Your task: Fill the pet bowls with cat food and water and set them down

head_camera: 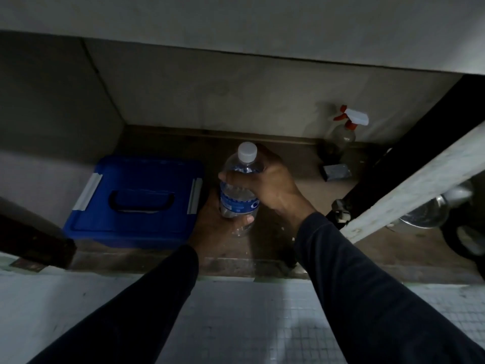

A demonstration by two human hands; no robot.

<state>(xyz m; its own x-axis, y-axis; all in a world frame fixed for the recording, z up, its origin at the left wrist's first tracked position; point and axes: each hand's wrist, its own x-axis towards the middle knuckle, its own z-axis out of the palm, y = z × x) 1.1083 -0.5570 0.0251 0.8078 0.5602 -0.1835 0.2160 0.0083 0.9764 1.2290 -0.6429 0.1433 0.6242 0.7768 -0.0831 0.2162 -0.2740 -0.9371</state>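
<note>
Water is the business in hand, by the look of it: a clear plastic water bottle [240, 190] with a white cap [247, 152] and a blue label is held in both hands inside a low, dim cupboard recess. The right hand [273, 183] comes over from the right and wraps the bottle's shoulder just under the cap, fingers curled round it. The left hand [220, 219] cups the lower end from beneath, and a thumb or fingertip shows pressed on the clear base, so it too grips the bottle. The bottle's long axis runs nearly upright, cap toward the back wall and slightly tilted, base toward the person.

Just left of the bottle sits a blue storage box [136, 200] with a closed lid and a dark handle, close to the left hand but not touching it as far as I can tell. A spray bottle [346, 130] stands well off to the right by the wall. At the far right edge, behind a pale door edge, something round and metallic [425, 214] shows, possibly a pet bowl, though it is too blurred to be sure.

The cap is on, so I judge the bottle must come out toward the person and be opened, the right hand being the nearer to the cap.
</note>
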